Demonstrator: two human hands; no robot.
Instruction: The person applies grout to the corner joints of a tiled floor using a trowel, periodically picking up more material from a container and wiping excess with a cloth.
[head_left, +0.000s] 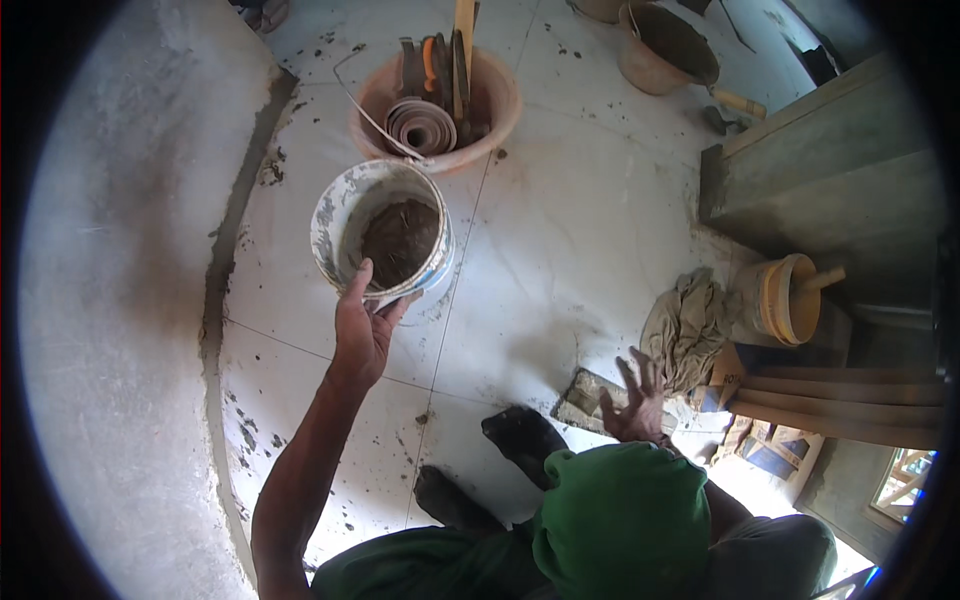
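My left hand (366,335) grips the near rim of a white bucket (328,222), thumb over the edge and fingers against the outside. Dark wet mortar (402,240) lies inside it. My right hand (635,402) is held with fingers spread and nothing in them. Just beside that hand, a flat rectangular mortar-stained board (578,398) lies on the tiles, partly covered by the hand. Green cloth (625,515) hides part of my right forearm.
Beyond the bucket stands a terracotta-coloured tub (505,100) with tools and a rolled strip (420,127). Another mortar tub (645,75) is at the far right. To the right are a crumpled cloth (690,325) and yellowish bucket (775,300). A wall (130,300) borders the left.
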